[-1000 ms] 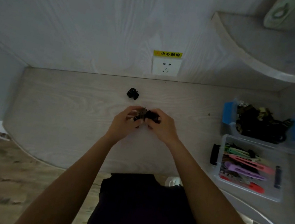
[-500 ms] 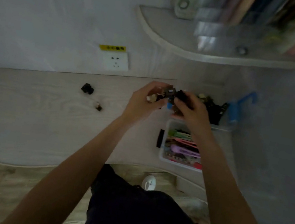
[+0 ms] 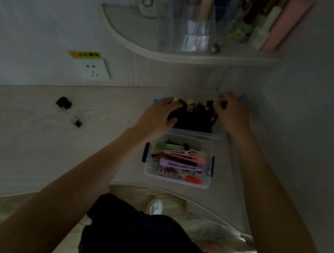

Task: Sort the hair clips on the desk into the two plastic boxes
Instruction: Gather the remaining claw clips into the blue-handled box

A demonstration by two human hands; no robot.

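The desk (image 3: 13, 144) is pale wood, set against a wall with a socket (image 3: 95, 70) and a shelf (image 3: 175, 47) above. Two clear boxes sit at its right end. The far box (image 3: 196, 134) is heaped with dark clips (image 3: 196, 118), and both hands are over it. The left hand (image 3: 159, 116) rests on the heap's left side, fingers curled down onto the dark clips; whether it pinches one cannot be told. The right hand (image 3: 234, 113) is at the heap's far right corner, fingertips closed on a small dark clip (image 3: 222, 103).

Just nearer than the hands, touching the far box, stands the near box (image 3: 176, 180) with black latches, filled with long coloured clips (image 3: 179, 162): green, pink, purple, red.

Well left of the left hand, two loose clips lie on the desk: a black claw clip (image 3: 63, 102), and near it a smaller dark-and-cream clip (image 3: 76, 121).
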